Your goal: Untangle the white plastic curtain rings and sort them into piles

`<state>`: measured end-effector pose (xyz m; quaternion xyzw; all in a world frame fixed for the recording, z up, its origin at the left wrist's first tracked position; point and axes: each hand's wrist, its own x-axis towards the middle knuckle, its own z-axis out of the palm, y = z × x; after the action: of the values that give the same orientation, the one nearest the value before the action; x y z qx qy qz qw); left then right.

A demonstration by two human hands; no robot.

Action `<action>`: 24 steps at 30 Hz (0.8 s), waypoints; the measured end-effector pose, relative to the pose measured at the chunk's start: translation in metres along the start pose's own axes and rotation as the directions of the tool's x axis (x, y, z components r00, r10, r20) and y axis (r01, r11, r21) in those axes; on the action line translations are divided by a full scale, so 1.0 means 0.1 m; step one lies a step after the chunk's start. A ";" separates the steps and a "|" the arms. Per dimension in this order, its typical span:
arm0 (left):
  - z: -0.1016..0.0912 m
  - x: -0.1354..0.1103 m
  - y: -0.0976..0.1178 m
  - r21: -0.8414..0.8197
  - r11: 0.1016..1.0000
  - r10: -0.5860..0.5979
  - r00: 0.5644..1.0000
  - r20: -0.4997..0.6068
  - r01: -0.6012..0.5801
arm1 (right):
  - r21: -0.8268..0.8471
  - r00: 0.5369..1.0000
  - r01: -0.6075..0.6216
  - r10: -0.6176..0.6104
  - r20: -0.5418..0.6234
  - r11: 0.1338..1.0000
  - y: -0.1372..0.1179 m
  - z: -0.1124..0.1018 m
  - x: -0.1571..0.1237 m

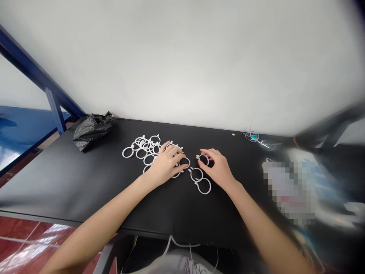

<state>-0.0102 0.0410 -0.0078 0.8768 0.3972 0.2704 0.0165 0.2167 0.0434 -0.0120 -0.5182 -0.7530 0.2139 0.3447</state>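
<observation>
My right hand (215, 165) pinches a white plastic ring with a small clasp (208, 160) between thumb and fingers, the clasp turned to the left. My left hand (167, 163) reaches over the right side of a pile of similar rings. Its thumb and index finger close around another white ring (189, 163), and its palm and fingers hide some of the rings below. Between and just in front of the hands lie two overlapping loose rings, the nearer ring (210, 186) partly covering the other. More rings (128, 157) spread out left of my left hand.
All this lies on a black tabletop (114, 194). A crumpled black plastic bag (92, 131) sits at the back left. Eyeglasses (267, 145) and a small yellow-green bit (233, 134) are at the back right. Blurred plastic packages (327, 190) lie at the right. A white wall stands behind.
</observation>
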 end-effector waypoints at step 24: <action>-0.07 0.05 0.15 -0.592 0.775 -0.190 0.975 0.114 0.221 | 0.679 1.000 -0.030 0.029 0.012 0.734 -0.29 0.10 -0.09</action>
<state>-0.0009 0.0327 0.0039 0.7838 0.3838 0.3577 0.3324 0.1930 0.0247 -0.0022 -0.3687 -0.6151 0.4792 0.5061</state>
